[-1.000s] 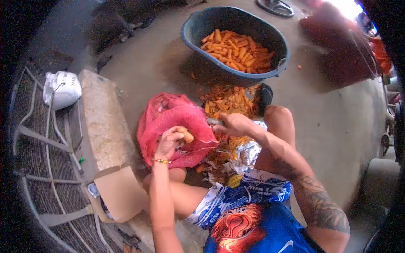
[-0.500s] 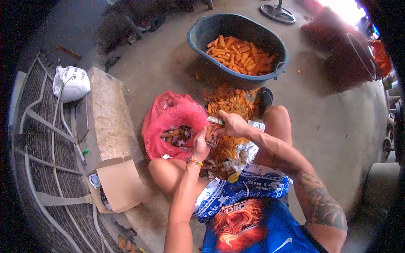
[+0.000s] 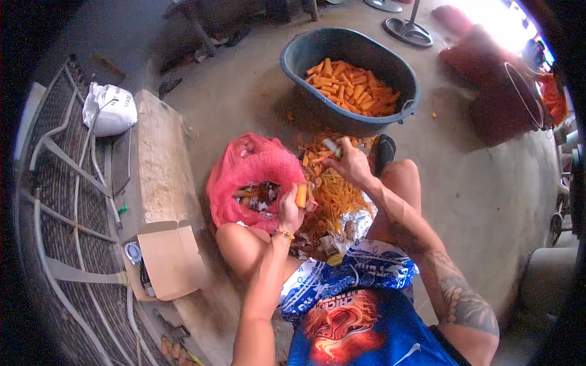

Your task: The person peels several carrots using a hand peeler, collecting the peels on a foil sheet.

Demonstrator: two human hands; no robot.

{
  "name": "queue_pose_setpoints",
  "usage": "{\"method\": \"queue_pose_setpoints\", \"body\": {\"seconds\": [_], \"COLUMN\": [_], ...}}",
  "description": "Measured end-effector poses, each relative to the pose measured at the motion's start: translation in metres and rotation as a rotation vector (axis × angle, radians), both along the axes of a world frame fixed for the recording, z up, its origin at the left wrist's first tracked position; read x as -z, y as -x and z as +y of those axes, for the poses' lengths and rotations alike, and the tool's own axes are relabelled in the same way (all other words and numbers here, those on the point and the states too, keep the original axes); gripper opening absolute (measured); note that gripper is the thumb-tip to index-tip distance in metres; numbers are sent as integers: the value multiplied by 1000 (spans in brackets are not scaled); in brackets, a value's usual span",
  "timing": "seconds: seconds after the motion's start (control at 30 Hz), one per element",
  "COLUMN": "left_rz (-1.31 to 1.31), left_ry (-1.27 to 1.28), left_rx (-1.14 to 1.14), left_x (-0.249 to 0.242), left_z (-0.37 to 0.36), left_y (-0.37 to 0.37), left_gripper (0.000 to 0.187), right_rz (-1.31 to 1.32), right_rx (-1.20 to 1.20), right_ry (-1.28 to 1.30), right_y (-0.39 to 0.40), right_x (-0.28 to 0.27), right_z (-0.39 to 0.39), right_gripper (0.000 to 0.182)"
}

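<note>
My left hand (image 3: 291, 210) is closed around a peeled orange carrot piece (image 3: 301, 196), in front of a red mesh sack (image 3: 229, 174) whose rolled-down mouth shows carrots and paper scraps. To the right and farther forward, my right hand (image 3: 353, 163) grips a small white-and-green peeling tool (image 3: 332, 147); its working end is blurred. Below and beyond that hand lies a heap of carrot peelings (image 3: 336, 192) with carrot bits among it. Crumpled paper (image 3: 351, 227) lies at the near side of the heap, between my legs.
A large dark tub (image 3: 293, 70) of peeled carrots (image 3: 354, 85) stands ahead. On the left are a metal rack (image 3: 79, 213), a white sack (image 3: 113, 110), a worn board (image 3: 162, 158) and an opened cardboard box (image 3: 171, 259). A reddish barrel (image 3: 506, 91) lies at right.
My right hand has moved forward and right with the tool, away from my left hand. The carrot piece in my left hand now shows upright. The view has shifted slightly.
</note>
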State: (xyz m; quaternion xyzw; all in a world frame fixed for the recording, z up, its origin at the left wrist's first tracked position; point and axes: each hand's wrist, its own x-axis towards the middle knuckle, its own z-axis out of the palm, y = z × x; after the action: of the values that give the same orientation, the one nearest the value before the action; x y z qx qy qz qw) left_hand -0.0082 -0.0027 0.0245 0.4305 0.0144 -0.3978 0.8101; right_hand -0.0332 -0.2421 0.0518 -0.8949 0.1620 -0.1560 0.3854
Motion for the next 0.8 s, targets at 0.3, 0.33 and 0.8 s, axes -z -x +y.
{"method": "queue_pose_setpoints", "body": {"seconds": [0.3, 0.33, 0.8], "left_rz": [-90, -66, -189], "left_ry": [-46, 10, -168], "left_rx": [-28, -27, -108], "left_x": [11, 13, 3], "left_z": [4, 5, -11], "left_y": [1, 0, -4], "left_gripper": [49, 48, 45], "right_rz": [-1, 8, 169], "right_rx": [-18, -55, -219], "right_ry": [40, 23, 18], "right_y": [4, 6, 11], "right_x": [-16, -13, -1], "right_z": [13, 12, 18], "right_gripper": [43, 42, 69]}}
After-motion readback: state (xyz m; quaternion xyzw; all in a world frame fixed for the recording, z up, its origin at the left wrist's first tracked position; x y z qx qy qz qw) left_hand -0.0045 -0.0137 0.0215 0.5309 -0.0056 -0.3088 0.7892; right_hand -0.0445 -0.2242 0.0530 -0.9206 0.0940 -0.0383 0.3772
